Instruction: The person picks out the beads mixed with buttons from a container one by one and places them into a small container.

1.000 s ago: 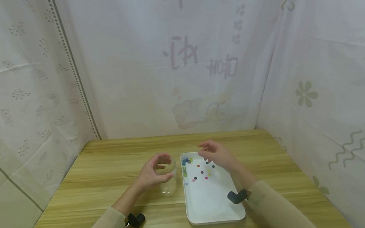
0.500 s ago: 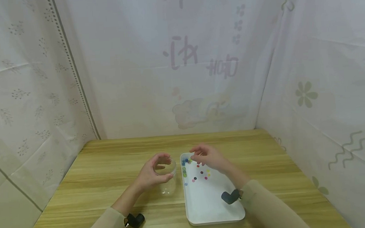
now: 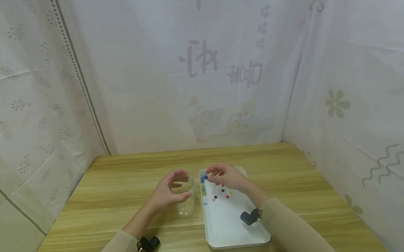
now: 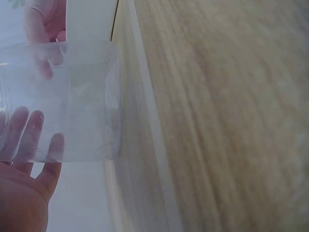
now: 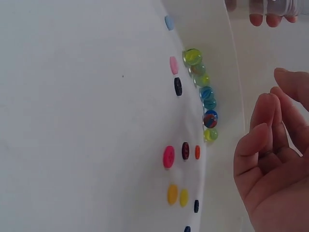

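Observation:
My left hand (image 3: 177, 186) is wrapped round a clear, empty jar (image 3: 186, 206) that stands on the wooden table just left of a white tray (image 3: 232, 228). In the left wrist view its fingers (image 4: 34, 131) show through the jar (image 4: 77, 96). My right hand (image 3: 214, 174) hovers over the tray's far left corner with its fingers loosely bent and nothing in them. A row of glass marbles (image 5: 205, 94) lies against the tray's left wall (image 5: 219, 58), just below the fingers (image 5: 270, 116). Several coloured buttons (image 5: 169, 157) are scattered on the tray floor beside them.
The wooden table (image 3: 122, 183) is walled in on three sides by pale patterned curtains (image 3: 203, 84). The near half of the tray holds nothing. Black wrist cameras (image 3: 150, 243) sit on both forearms.
My right hand has moved left and a little nearer, from the middle of the tray's far end to its far left corner above the marbles. The left hand and jar have stayed put.

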The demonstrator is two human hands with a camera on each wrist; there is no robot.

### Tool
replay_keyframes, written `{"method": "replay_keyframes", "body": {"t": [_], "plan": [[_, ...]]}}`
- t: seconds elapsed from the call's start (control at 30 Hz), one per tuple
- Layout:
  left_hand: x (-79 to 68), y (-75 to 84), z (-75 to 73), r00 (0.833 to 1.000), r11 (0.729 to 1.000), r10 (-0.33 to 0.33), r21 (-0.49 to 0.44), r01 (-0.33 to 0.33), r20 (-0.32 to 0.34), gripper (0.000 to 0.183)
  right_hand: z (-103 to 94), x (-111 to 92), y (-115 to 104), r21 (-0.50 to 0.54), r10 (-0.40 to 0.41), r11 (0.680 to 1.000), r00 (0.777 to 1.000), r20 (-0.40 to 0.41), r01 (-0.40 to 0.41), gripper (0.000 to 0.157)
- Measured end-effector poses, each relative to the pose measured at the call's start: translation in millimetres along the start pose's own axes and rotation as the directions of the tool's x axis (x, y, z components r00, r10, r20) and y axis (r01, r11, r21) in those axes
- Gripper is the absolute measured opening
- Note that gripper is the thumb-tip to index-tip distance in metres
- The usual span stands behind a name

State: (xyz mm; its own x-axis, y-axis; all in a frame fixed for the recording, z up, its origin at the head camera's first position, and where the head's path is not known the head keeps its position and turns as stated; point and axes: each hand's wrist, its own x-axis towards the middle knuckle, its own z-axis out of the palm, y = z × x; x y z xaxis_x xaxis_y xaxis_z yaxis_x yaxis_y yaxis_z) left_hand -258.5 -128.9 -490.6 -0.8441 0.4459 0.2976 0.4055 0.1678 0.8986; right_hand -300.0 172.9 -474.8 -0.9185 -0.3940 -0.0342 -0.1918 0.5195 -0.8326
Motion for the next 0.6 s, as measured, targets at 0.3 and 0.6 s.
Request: {"method": "replay_keyframes", "body": {"t": [0.3,0.6], "plan": [[0.7,-1.0,-0.4,1.000,1.000,-0.004,0.002,0.004,0.003,0.063,6.8,8,10,0.012,0.054,0.998,0.998,0.032,-0.055,0.030],[2.6,-2.1,-0.2,1.000,1.000,-0.005,0.009,0.005,-0.004,0.063,12.4,13,20,0.009,0.051,0.999,0.996,0.071,-0.052,0.027]]}}
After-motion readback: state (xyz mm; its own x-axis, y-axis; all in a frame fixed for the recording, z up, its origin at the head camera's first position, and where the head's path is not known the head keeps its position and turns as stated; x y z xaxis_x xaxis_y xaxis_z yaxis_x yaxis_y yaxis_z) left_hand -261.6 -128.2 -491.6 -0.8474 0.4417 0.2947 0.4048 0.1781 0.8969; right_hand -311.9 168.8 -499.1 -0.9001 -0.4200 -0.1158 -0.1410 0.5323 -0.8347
